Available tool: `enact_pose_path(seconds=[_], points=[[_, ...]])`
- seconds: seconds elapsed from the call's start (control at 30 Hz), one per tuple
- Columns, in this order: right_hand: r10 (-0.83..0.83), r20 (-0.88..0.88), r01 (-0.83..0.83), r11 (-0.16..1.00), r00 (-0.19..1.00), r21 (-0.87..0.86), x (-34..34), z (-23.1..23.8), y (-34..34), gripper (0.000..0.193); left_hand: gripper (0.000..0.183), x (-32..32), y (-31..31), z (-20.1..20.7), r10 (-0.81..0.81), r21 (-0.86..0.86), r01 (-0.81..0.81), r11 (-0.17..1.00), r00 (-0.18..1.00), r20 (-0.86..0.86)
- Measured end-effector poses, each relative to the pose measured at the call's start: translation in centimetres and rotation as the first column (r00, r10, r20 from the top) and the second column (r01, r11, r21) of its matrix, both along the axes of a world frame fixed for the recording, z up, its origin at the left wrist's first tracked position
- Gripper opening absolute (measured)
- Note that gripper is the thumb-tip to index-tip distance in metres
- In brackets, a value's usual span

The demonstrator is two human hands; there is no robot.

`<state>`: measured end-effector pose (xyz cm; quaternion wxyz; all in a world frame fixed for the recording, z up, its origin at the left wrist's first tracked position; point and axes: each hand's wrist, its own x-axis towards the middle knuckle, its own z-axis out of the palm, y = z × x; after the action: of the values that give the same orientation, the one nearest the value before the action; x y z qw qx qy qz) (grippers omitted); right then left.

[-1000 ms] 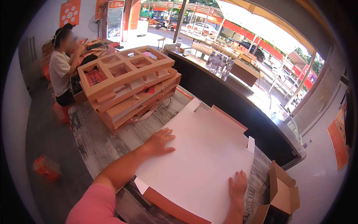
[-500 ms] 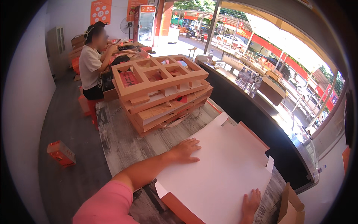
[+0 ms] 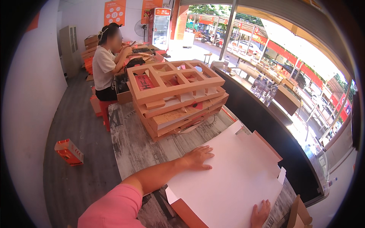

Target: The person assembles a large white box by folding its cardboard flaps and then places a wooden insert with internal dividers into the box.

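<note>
Fingers [image 3: 204,151] apart, left hand [image 3: 195,159] and right hand [image 3: 261,214] still rest on the white sheet [image 3: 232,178], now lower in view.

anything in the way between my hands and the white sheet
Nothing visible: the left hand rests on the sheet, the right hand at its right edge. The box stack stands beyond, to the left, apart from both.
</note>
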<state>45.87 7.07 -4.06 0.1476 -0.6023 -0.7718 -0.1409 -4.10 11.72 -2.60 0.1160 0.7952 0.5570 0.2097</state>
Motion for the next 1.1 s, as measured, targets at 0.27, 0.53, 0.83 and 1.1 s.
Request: enact_pose_path(seconds=[0.27, 0.53, 0.83, 1.1], points=[[0.022, -0.109, -0.023, 1.000, 0.994, -0.015, 1.2, -1.2, 0.2, 0.049, 0.071, 0.4, -0.3, 0.5, 0.014, -0.036, -0.015, 0.999, 1.000, -0.028], [-0.012, -0.333, -0.012, 0.997, 0.943, -0.072, 0.8, -1.3, 0.2, 0.053, 0.072, 0.0, 0.2, -0.3, 0.010, -0.006, -0.010, 1.000, 1.000, 0.005], [0.003, -0.334, -0.023, 0.998, 0.943, -0.054, 1.1, -1.5, 0.1, 0.053, 0.072, 0.1, 0.0, -0.2, 0.002, 0.000, -0.002, 1.000, 1.000, 0.000], [-0.020, -0.360, -0.006, 0.997, 0.933, -0.073, 0.1, -0.6, -0.3, 0.053, 0.071, 0.2, 0.2, -0.7, 0.027, 0.006, -0.027, 1.000, 1.000, -0.008]])
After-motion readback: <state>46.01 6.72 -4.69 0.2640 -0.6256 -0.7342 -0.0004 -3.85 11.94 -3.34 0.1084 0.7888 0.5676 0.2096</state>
